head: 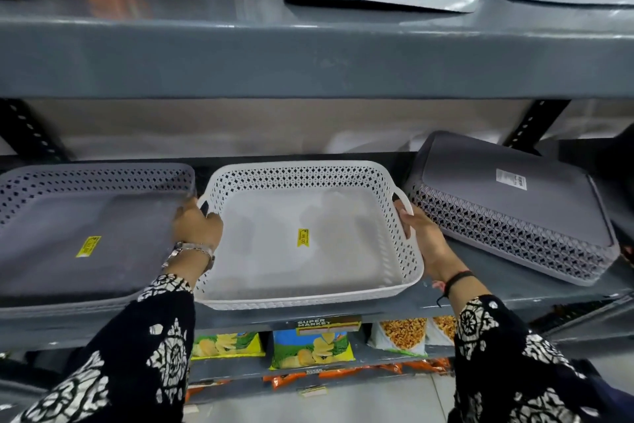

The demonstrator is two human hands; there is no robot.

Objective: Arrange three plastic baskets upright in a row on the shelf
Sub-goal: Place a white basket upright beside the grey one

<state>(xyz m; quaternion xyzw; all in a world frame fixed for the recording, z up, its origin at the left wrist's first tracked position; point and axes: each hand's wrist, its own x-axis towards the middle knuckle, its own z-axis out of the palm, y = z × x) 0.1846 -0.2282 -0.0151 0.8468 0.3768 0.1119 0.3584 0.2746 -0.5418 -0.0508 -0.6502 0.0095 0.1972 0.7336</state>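
Hands grip the white basket at the centre of the frame: the left hand is closed over its left handle, the right hand curled round the right handle, fingers through the slot. The basket sits upright on the grey metal shelf, its front rim just at the shelf's front edge. To its left, touching or nearly so, a grey basket also stands upright, running off the left edge of the frame. At the right, a second grey basket lies upside down and tilted, base up, with a strip of bare shelf between it and the white one (the only open room on this level). The upper shelf hangs low across the top half of the frame.

A yellow price sticker lies on the white basket's floor, another yellow sticker in the left grey one; neither is readable. A white label sits on the overturned base. A shelf tag below reads "SUPER MARKET". Snack packets fill the lower level.

All three baskets have perforated lattice walls and solid floors.
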